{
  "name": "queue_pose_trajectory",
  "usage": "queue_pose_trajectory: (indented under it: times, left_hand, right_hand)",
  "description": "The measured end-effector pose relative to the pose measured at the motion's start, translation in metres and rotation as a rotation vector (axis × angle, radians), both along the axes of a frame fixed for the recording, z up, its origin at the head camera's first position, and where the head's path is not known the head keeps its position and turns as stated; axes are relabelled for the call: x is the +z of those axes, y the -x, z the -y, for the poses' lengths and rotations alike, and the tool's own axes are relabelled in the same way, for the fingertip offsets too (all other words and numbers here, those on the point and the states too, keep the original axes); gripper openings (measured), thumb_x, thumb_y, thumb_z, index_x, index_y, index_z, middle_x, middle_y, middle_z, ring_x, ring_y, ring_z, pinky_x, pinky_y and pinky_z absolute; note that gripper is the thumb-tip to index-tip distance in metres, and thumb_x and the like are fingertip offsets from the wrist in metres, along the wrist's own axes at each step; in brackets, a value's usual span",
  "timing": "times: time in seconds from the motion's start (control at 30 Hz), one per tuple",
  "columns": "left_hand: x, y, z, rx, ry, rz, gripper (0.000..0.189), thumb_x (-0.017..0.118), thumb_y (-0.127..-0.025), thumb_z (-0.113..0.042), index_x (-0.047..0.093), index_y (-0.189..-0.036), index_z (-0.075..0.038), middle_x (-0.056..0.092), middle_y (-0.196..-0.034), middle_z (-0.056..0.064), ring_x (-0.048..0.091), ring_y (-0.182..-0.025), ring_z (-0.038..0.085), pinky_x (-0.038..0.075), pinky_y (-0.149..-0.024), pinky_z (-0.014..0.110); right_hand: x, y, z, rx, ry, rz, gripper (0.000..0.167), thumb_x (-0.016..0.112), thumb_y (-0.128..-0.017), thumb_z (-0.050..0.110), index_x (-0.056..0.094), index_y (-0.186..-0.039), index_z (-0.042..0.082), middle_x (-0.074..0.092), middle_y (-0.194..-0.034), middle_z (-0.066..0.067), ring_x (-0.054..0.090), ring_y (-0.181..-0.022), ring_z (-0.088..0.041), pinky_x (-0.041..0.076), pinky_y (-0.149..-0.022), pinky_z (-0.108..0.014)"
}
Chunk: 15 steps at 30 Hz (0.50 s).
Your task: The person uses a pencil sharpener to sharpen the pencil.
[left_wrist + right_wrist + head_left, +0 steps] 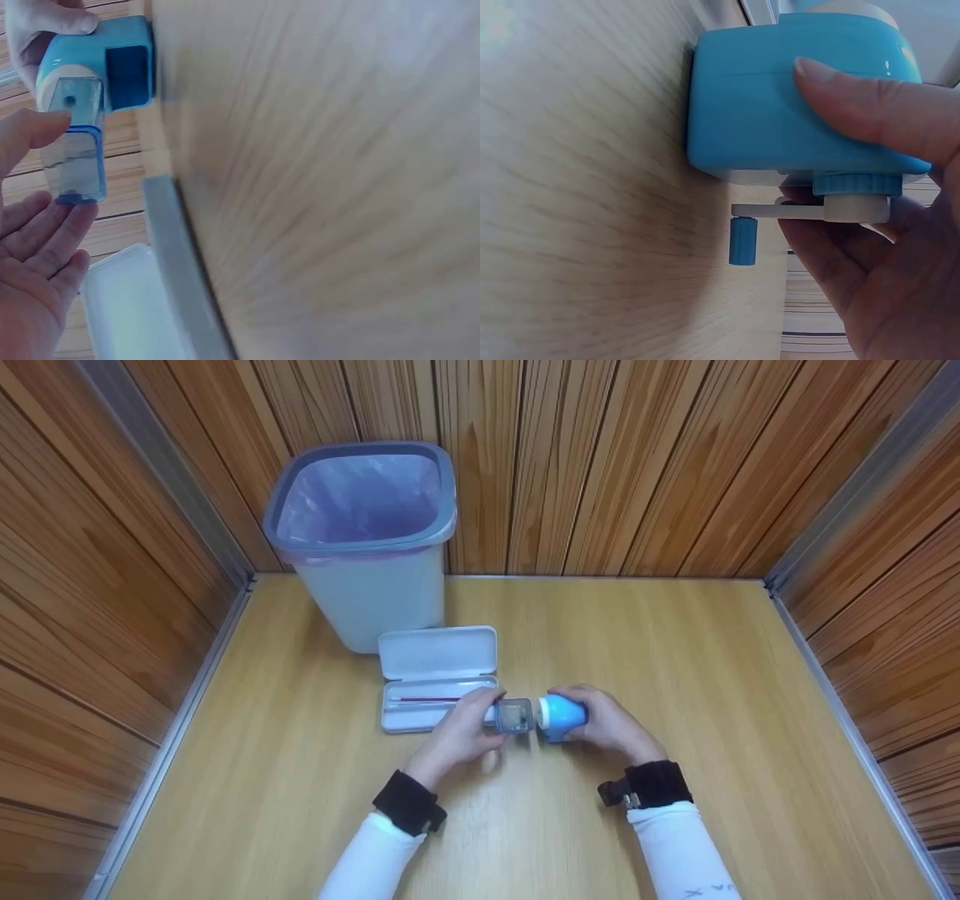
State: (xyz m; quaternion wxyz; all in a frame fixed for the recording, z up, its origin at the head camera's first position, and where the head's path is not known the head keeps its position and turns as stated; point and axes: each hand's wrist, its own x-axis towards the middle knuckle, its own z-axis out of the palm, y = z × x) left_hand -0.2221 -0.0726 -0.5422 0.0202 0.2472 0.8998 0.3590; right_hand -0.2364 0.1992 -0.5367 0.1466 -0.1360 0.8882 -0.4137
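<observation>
My left hand (463, 731) pinches a clear shavings drawer (514, 715) between thumb and fingers. In the left wrist view, the thumb lies near one end of the drawer (86, 161) and the fingertips at the other. My right hand (611, 726) grips a blue crank pencil sharpener (564, 715) low over the table. The sharpener's rectangular drawer slot (127, 76) faces the left wrist camera, and the drawer is out of it, close beside the body. In the right wrist view, the thumb presses the blue side; the crank handle (743, 241) sticks out at the back.
Left of the hands lies an open pencil case (439, 654) with a dark red pencil (421, 699) inside; the left hand overlaps its corner. Behind it stands a lined trash bin (379, 592). Wood-panelled walls (555, 472) surround the table on three sides.
</observation>
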Motion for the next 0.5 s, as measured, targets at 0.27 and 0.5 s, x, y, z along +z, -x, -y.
queue_pose_trajectory:
  times: [0.27,0.5]
  left_hand:
    - [0.030,0.002,0.019,0.046,-0.116,-0.204,0.062,0.083,-0.077,-0.014,0.054,-0.130,-0.004,0.058,-0.124,0.011,0.057,-0.113,0.025,0.049,-0.095,0.036]
    - [0.068,0.013,0.036,0.078,-0.132,-0.354,0.060,0.083,-0.075,-0.011,0.056,-0.128,0.000,0.058,-0.124,0.013,0.058,-0.113,0.025,0.049,-0.094,0.031]
  right_hand:
    - [-0.001,0.000,0.000,-0.003,-0.001,-0.004,0.068,0.078,-0.080,-0.001,0.058,-0.137,0.029,0.052,-0.138,-0.005,0.045,-0.128,-0.034,0.035,-0.105,-0.058]
    - [-0.002,0.000,0.000,-0.001,0.011,0.002,0.069,0.078,-0.080,-0.001,0.057,-0.137,0.031,0.051,-0.139,-0.004,0.043,-0.130,-0.036,0.035,-0.104,-0.060]
